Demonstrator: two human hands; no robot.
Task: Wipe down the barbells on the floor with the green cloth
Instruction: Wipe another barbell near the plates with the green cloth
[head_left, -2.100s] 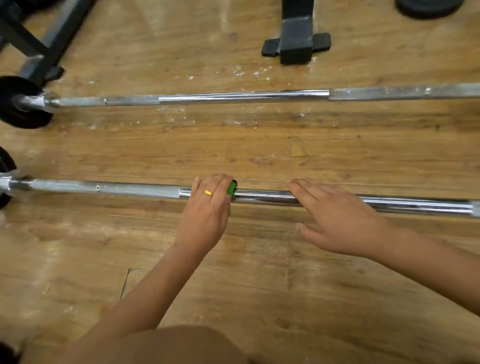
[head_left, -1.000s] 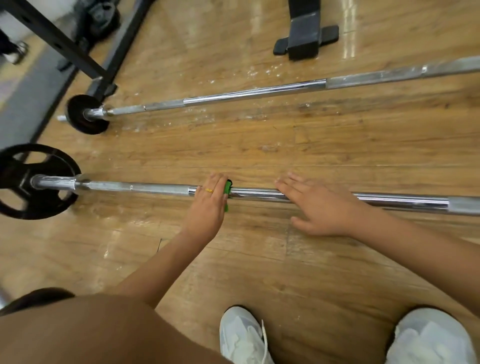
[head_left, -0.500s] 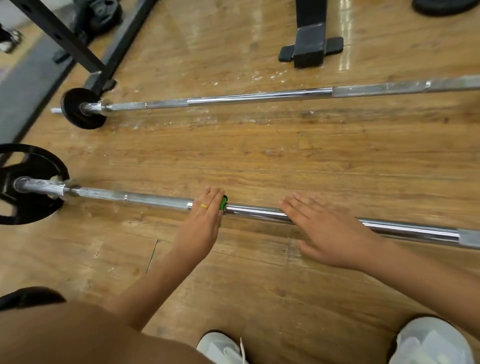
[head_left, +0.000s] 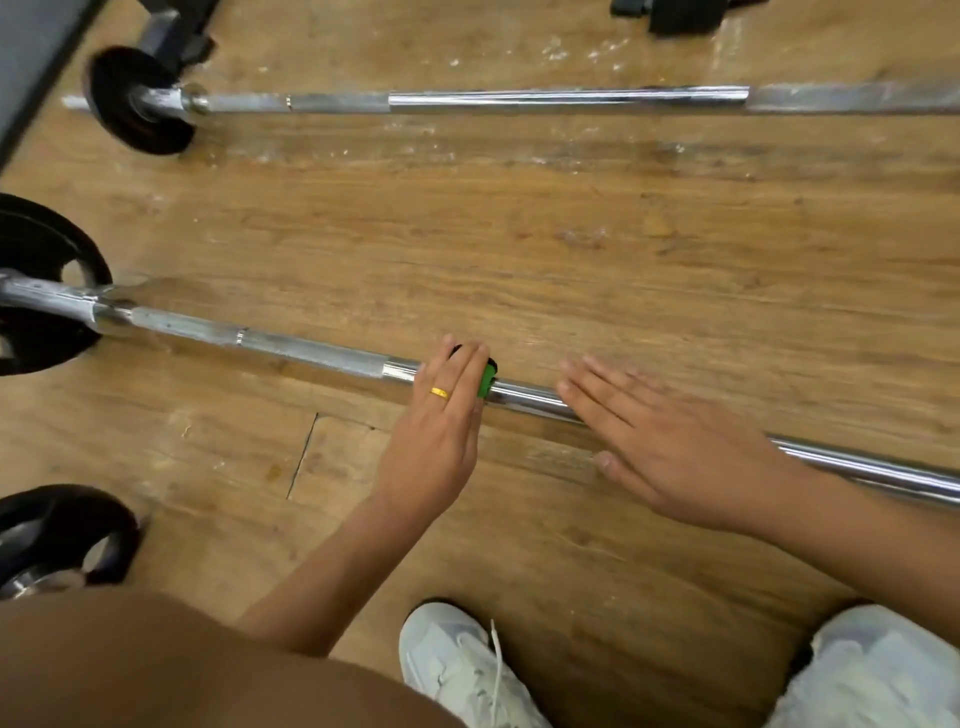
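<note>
Down on the wooden floor (head_left: 623, 270), the near barbell (head_left: 311, 353) ran slantwise from a black weight plate (head_left: 47, 244) at the left edge to the right edge. The left hand (head_left: 436, 441) lay over its shaft just past where the knurled part gave way to smooth chrome. Its fingers curled over the bar and gripped the green cloth (head_left: 487, 382), of which only a small strip showed beside the forefinger; a gold ring (head_left: 439, 392) sat on one finger. Just beside it, the right hand (head_left: 675, 447) rested flat across the same bar with straight, slightly spread fingers that held nothing, and it covered that stretch of the shaft.

Well apart, the far barbell (head_left: 519, 100) lay almost level across the top, a smaller black plate (head_left: 130, 104) on its left end. White specks (head_left: 561, 52) and scuffs dotted the boards around it. A dark rack base (head_left: 176, 31) stood behind that plate, beside a grey mat (head_left: 31, 52), and another dark foot (head_left: 680, 15) showed at the top edge.

Nearer the person, a loose black plate (head_left: 52, 530) lay at lower left, close to a thin dark crack (head_left: 301, 457) in the boards. Two white shoes (head_left: 457, 670) stood at the bottom, and a bare knee (head_left: 156, 665) filled the lower left corner.
</note>
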